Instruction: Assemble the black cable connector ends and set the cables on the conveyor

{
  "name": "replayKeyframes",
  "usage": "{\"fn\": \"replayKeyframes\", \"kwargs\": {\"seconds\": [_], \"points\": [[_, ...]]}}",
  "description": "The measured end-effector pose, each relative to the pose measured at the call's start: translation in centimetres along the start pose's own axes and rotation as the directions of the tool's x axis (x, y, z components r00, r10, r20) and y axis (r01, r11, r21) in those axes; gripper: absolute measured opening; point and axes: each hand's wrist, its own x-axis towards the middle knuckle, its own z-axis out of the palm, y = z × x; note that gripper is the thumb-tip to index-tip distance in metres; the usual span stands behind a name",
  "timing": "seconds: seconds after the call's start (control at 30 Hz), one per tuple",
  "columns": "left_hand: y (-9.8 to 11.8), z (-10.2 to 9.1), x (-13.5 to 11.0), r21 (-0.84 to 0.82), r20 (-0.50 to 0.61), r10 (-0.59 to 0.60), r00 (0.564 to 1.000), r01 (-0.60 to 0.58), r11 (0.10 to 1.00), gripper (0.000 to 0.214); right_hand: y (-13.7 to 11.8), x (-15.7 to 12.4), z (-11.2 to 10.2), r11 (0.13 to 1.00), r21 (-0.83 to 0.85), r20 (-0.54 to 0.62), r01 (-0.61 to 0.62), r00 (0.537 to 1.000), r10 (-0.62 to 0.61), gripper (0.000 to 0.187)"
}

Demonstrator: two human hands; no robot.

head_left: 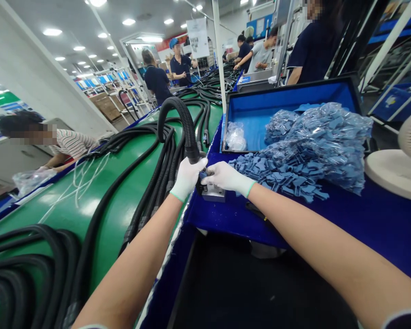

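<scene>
1 gloved left hand (187, 178) closed around corrugated black conduit (187, 130), end at steel jig (212, 194); 1 gloved right hand (225, 177) narrow over jig. Risk: loose grip lets conduit weight pull it from jig.

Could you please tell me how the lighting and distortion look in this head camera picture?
In the head view, ceiling lights give bright, even light; glare streaks the green belt; the plastic bags glint; the wide lens curves the edges and stretches the right forearm; the left hand and black corrugated hose look sharp.
</scene>
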Motion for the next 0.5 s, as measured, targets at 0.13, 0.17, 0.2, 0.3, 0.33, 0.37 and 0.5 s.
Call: {"fn": "replayKeyframes", "kwargs": {"seconds": [0.13, 0.17, 0.2, 0.3, 0.33, 0.37, 0.5], "points": [[0.2, 0.3, -0.1, -0.056, 0.037, -0.004, 0.999, 0.006, 0.998, 0.035, 0.4, 0.8, 0.0, 0.999, -0.015, 0.033, -0.042, 0.999, 0.043, 0.041], [0.4, 0.3, -0.2, -0.064, 0.040, -0.005, 0.999, 0.007, 0.998, 0.034, 0.5, 0.9, -0.1, 0.998, -0.024, 0.037, -0.051, 0.998, 0.052, 0.042], [0.5, 0.2, -0.3, -0.070, 0.036, -0.003, 0.999, 0.005, 0.998, 0.034, 0.4, 0.9, -0.2, 0.998, -0.036, 0.041, -0.055, 0.998, 0.057, 0.042], [1.3, -1.7, -1.5, -0.070, -0.028, 0.011, 1.000, -0.013, 0.997, 0.037, 0.1, 0.6, -0.5, 0.997, -0.067, 0.086, -0.049, 0.995, 0.055, 0.042], [1.5, -3.1, -2.3, -0.073, -0.075, 0.011, 0.997, -0.016, 0.997, 0.037, -0.1, 0.4, -0.5, 0.996, -0.074, 0.109, -0.046, 0.993, 0.054, 0.041], [1.7, -4.9, -3.4, -0.073, -0.133, 0.003, 0.991, -0.012, 0.997, 0.038, -0.2, 0.1, -0.6, 0.996, -0.080, 0.132, -0.047, 0.990, 0.057, 0.041], [3.1, -15.1, -11.7, 0.080, -0.366, -0.171, 0.915, 0.214, 0.974, 0.042, 0.3, -0.2, -0.8, 0.986, -0.168, 0.174, -0.015, 0.984, 0.045, 0.039]]}}
